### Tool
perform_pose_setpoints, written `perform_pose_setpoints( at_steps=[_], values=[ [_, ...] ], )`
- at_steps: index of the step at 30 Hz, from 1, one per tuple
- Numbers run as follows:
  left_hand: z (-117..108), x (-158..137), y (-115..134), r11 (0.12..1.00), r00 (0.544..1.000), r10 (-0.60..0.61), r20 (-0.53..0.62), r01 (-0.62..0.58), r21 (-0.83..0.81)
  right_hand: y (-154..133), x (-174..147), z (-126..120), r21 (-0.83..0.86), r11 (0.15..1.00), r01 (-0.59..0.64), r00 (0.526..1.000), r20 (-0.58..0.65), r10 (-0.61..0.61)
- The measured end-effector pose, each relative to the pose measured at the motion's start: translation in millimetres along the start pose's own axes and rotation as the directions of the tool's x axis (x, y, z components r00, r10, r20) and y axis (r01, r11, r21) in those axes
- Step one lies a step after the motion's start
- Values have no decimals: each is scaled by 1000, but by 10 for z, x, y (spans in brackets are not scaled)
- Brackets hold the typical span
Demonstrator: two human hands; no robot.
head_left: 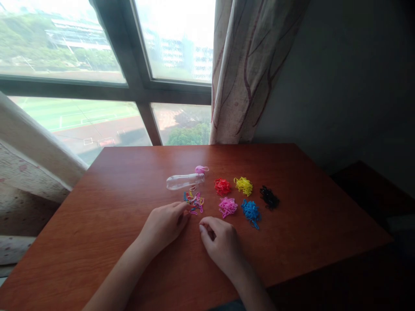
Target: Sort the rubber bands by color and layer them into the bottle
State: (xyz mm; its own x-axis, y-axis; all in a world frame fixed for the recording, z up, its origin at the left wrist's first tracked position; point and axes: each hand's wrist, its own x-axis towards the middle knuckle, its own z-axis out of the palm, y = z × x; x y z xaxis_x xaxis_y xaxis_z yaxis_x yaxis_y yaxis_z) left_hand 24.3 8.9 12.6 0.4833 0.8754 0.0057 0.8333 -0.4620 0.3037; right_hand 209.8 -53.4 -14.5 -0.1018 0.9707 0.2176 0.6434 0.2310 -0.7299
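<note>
A small mixed pile of coloured rubber bands (pixel 196 200) lies near the middle of the table. My left hand (pixel 166 222) reaches its near left edge, fingers stretched out and slightly apart, fingertips at the bands. Just to the right and nearer to me, my right hand (pixel 222 239) rests with thumb and forefinger pinched together; whatever may be between them is too small to see. Sorted heaps lie to the right: red rubber bands (pixel 222 186), yellow rubber bands (pixel 244 185), pink rubber bands (pixel 228 207), blue rubber bands (pixel 250 211) and black rubber bands (pixel 269 197).
Behind the mixed pile a clear bottle (pixel 183 181) lies on its side, beside a pink cap (pixel 201 169) with a loop. The brown wooden table (pixel 106 203) meets a window at its far edge. Curtains (pixel 240 86) hang at both sides.
</note>
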Motion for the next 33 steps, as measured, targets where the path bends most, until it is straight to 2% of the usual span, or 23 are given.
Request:
perform_pose_setpoints(
  at_steps=[33],
  values=[
    [38,26,-18,1000,999,26,44,-25,-19,11,-11,8,8,1000,-4,1000,15,4]
  ],
)
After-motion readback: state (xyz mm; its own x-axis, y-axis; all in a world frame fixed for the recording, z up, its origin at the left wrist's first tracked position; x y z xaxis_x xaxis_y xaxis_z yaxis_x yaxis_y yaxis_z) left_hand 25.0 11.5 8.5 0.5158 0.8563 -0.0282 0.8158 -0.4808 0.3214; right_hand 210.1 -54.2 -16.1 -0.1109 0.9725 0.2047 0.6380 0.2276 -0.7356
